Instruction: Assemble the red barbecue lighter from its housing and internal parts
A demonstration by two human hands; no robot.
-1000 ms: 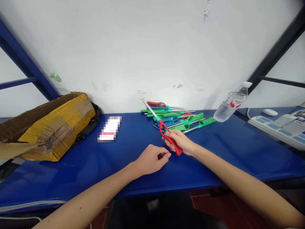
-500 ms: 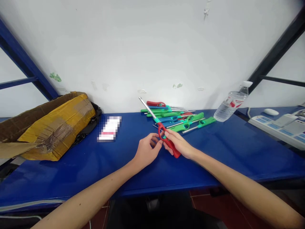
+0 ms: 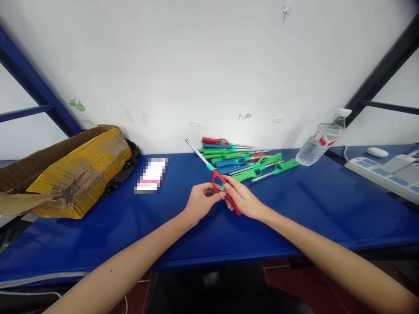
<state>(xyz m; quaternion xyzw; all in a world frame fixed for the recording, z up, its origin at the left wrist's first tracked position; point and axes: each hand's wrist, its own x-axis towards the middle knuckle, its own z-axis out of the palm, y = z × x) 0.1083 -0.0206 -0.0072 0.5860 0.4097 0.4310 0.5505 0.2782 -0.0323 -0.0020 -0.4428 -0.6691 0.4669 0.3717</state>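
Note:
Between my two hands is a red long-nosed gas lighter (image 3: 234, 206), its metal tube slanting up and to the left. My right hand (image 3: 245, 199) wraps round the handle, thumb on top. The thumb and fingers of my left hand (image 3: 201, 203) close on the lighter's body beside the green trigger; some of those fingertips are hidden behind it. Just beyond my hands lies a loose pile of similar lighters: a green lighter (image 3: 244, 175), a blue lighter (image 3: 231, 163), a red lighter (image 3: 214, 141) and several more.
At the left lies a torn cardboard box (image 3: 81, 174) wrapped in yellow tape, with black plastic behind it. A blurred white and pink item (image 3: 152, 174) rests on the blue table (image 3: 278, 231). Right of the pile stand a water bottle (image 3: 319, 141) and a power strip (image 3: 376, 174).
The red lighter has tipped lower, its tube end moving left and down. My left fingers have closed in on it near the trigger. The view has shifted slightly.

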